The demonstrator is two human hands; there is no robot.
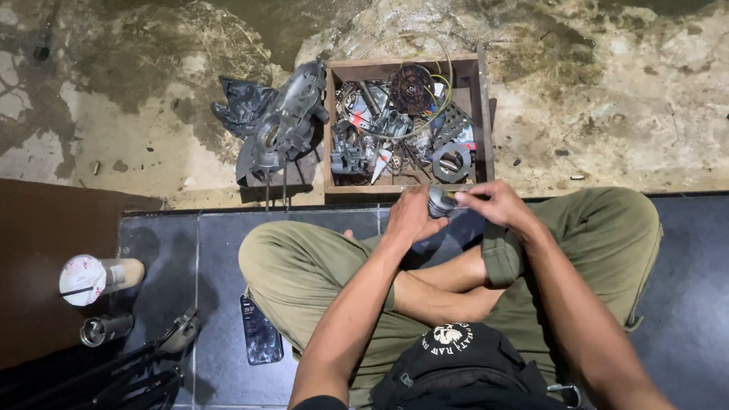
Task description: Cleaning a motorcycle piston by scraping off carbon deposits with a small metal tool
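I sit cross-legged, and my left hand (411, 217) is curled shut around a small metal cylinder (440, 201), held just above my knees. My right hand (497, 204) pinches at its top with closed fingertips, touching it; what the fingers grip I cannot tell. The part is out of the box and in hand, so the work on it looks under way, not finished. Just beyond my hands stands the wooden box (486, 115), full of loose metal parts. Beyond my left hand lies an engine casing (285, 118).
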